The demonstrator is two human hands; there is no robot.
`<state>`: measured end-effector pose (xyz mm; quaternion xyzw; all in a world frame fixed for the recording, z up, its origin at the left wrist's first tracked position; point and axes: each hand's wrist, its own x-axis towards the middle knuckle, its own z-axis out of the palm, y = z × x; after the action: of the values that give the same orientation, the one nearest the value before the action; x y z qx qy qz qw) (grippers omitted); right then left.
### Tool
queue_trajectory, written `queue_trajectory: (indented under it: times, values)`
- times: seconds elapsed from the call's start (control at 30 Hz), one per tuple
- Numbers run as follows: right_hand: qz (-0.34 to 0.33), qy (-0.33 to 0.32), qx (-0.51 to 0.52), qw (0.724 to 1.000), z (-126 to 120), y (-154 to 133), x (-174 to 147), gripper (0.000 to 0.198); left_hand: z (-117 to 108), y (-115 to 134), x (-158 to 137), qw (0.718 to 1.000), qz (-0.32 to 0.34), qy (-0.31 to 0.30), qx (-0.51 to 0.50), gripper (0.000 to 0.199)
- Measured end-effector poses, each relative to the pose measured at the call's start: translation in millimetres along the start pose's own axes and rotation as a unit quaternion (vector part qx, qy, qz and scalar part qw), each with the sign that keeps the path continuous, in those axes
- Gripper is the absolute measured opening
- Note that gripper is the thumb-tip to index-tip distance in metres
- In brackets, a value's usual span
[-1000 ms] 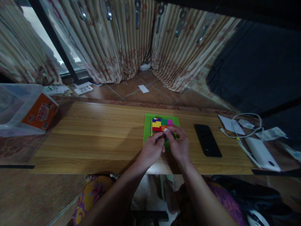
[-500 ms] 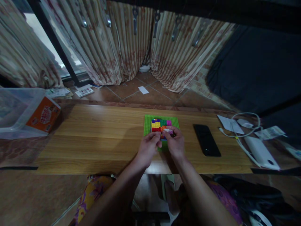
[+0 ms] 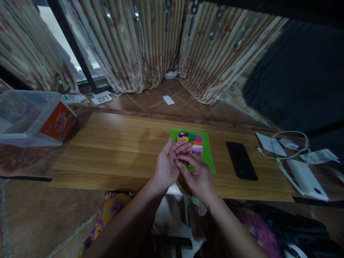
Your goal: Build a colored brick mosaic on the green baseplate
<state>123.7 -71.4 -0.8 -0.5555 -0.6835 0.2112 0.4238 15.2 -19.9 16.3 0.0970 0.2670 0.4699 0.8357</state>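
Note:
My left hand (image 3: 168, 166) is turned palm up with its fingers stretched out. Above that palm, my right hand (image 3: 196, 173) pinches a small purple-pink toy brick (image 3: 176, 161) between thumb and fingertips. Whether other pieces lie in the palm is too small to tell. Just beyond both hands lies a green baseplate (image 3: 210, 161). On it sits a block of joined toy bricks (image 3: 197, 143) in yellow, dark blue, green, pink, orange and white. My left fingers cover its near left part.
Right of the baseplate a black phone (image 3: 242, 161) lies on the wooden table (image 3: 113, 150). A white power bank (image 3: 307, 179), a white cable (image 3: 306, 143) and papers (image 3: 270, 144) are farther right. A clear plastic box (image 3: 29, 118) with an orange label stands at the left.
My hands have drawn back from the bricks towards me. The left has turned palm up and opened, and the right has come over it. The view has shifted slightly.

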Motion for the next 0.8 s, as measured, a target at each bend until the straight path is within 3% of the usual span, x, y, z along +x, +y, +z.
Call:
queue_trajectory:
  times: [0.2,0.37,0.47,0.57,0.8]
  values:
    - [0.012,-0.007,0.025,1.000,10,0,-2,0.013,-2,-3,-1,0.997,0.040,0.009,0.066,0.048]
    - [0.029,0.003,0.056,0.998,6,3,0,0.012,-1,-4,-2,0.990,0.102,0.034,0.096,0.037]
    - [0.037,0.077,0.008,0.996,-7,17,7,0.011,-6,-2,-1,0.975,0.138,0.086,0.149,0.025]
    - [0.023,0.124,-0.062,0.990,-16,31,16,0.014,-11,0,1,0.962,0.130,0.121,0.207,0.017]
    - [-0.005,0.085,-0.175,0.981,-8,44,24,0.023,-13,-9,6,0.918,0.120,0.087,0.368,0.014]
